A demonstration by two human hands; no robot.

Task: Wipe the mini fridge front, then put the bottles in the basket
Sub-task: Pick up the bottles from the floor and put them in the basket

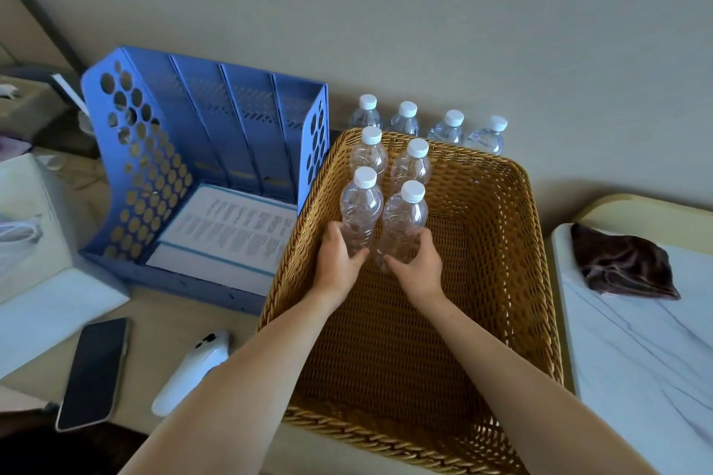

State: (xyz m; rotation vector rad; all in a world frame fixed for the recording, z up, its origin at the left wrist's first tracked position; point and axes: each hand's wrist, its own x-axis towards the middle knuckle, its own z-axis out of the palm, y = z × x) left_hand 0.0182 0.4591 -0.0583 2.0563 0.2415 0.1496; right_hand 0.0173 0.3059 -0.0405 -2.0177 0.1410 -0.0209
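Wicker basket [501, 243] holds four clear, label-free bottles with white caps; the left hand [339, 262] is wrapped round the base of the near-left bottle [360, 208], the right hand [418, 266] round the near-right bottle [404, 220], both upright and touching. Beyond the hands, two more bottles [411, 166] stand inside and four others [447, 129] wait behind the rim. Left of the left hand a printed sheet [231, 231] lies in a blue file rack [154, 150], text unreadable; a dark cloth [621, 266] lies right.

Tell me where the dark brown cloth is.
The crumpled dark brown cloth lies at the right of the head view, on a white marbled surface beside the woven wicker basket.
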